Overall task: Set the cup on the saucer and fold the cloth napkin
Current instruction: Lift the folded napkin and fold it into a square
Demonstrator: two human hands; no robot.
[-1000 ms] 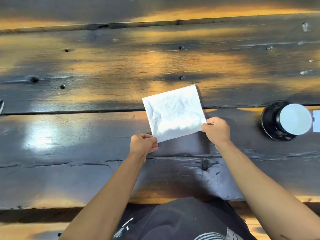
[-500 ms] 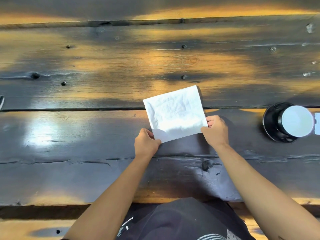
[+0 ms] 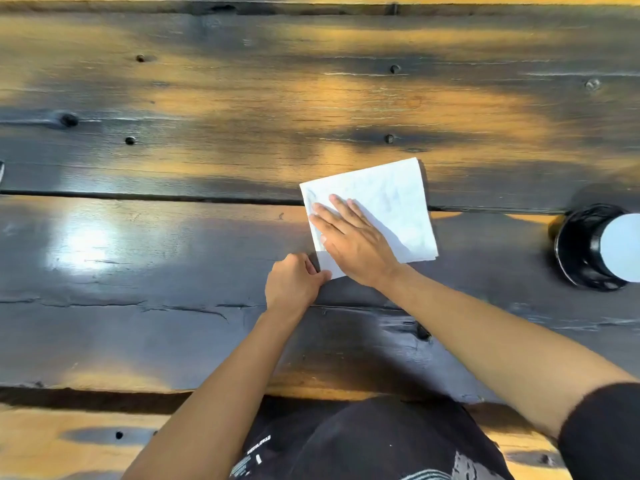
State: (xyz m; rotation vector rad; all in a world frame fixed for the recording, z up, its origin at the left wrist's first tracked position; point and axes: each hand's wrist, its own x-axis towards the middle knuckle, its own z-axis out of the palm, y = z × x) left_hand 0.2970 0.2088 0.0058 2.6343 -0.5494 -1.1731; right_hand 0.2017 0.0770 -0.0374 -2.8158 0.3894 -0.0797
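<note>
A white cloth napkin (image 3: 391, 202), folded into a rough square, lies flat on the dark wooden table (image 3: 173, 254). My right hand (image 3: 349, 237) rests palm-down across its left half, fingers spread and pointing up-left. My left hand (image 3: 294, 282) pinches the napkin's near left corner against the table. At the right edge of the view a cup (image 3: 620, 247) with a pale interior stands on a black saucer (image 3: 571, 247), an arm's reach right of the napkin.
Wide plank table with gaps, cracks and bolt heads; a crack (image 3: 420, 332) lies under my right forearm. The near table edge runs just above my dark-clothed lap (image 3: 363, 445). A small object pokes in at the far left edge (image 3: 1, 171).
My right hand let go of the napkin's near right corner and moved onto the napkin, now lying flat on its left half. My left hand stays at the near left corner.
</note>
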